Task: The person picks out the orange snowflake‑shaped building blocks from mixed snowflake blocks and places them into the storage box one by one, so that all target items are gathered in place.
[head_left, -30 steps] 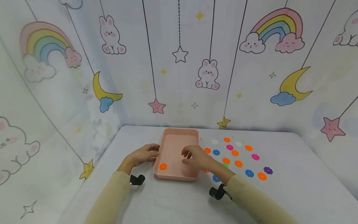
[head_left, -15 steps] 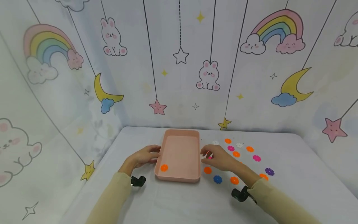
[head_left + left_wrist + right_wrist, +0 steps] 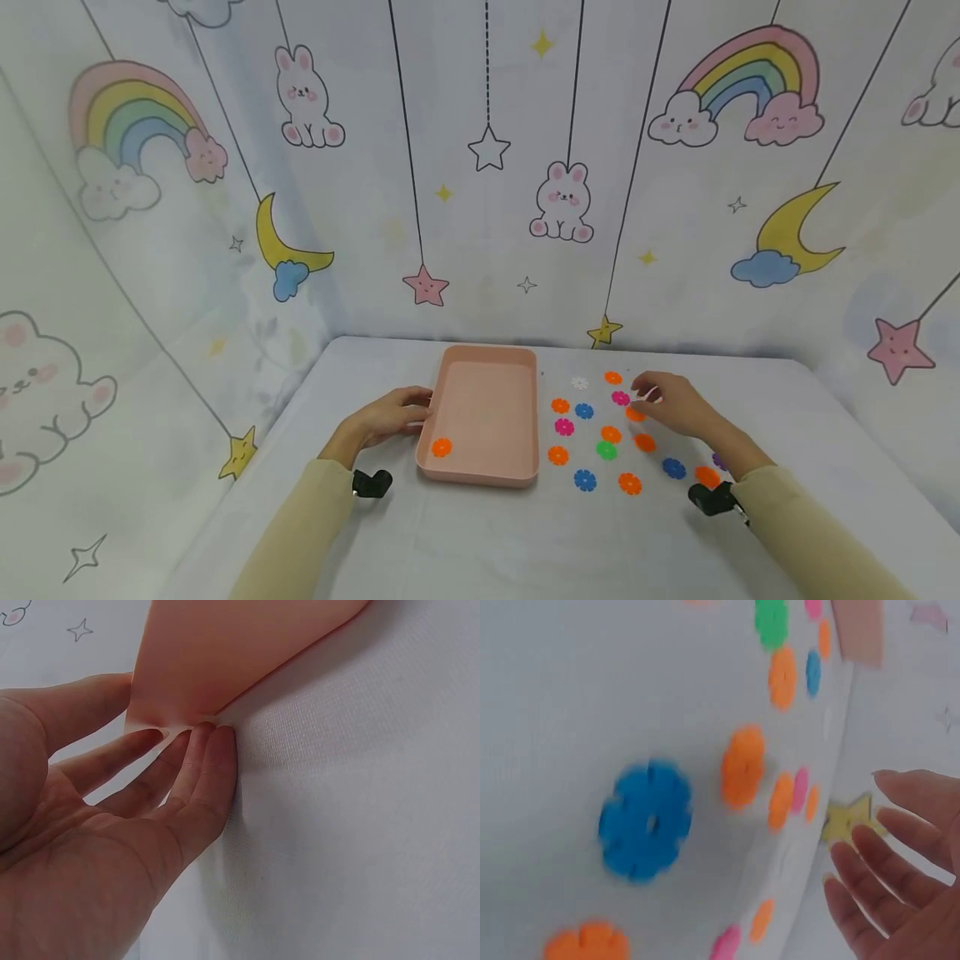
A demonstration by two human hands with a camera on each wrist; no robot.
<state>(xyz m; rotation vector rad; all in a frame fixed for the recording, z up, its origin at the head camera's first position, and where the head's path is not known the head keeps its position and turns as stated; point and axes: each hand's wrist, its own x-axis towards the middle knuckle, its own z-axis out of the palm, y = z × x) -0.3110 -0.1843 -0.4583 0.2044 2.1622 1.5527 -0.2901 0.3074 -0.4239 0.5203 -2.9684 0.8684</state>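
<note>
One orange flower-shaped plastic disc [image 3: 442, 447] lies in the lower left of the peach-pink rectangular plastic tray [image 3: 491, 408], at lower centre of the head view. Your left hand [image 3: 384, 417] touches the tray's left wall with its fingers loosely extended. Your right hand [image 3: 675, 406] hovers right of centre near a magenta flower-shaped disc [image 3: 620, 398], its fingers parted. More discs, including a green flower-shaped disc [image 3: 607, 451], dot the white-covered desk [image 3: 480, 546].

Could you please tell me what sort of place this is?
Perhaps a tabletop activity corner: a white-covered table, a cartoon-printed backdrop, and a pink tray beside scattered flower-shaped discs.
</note>
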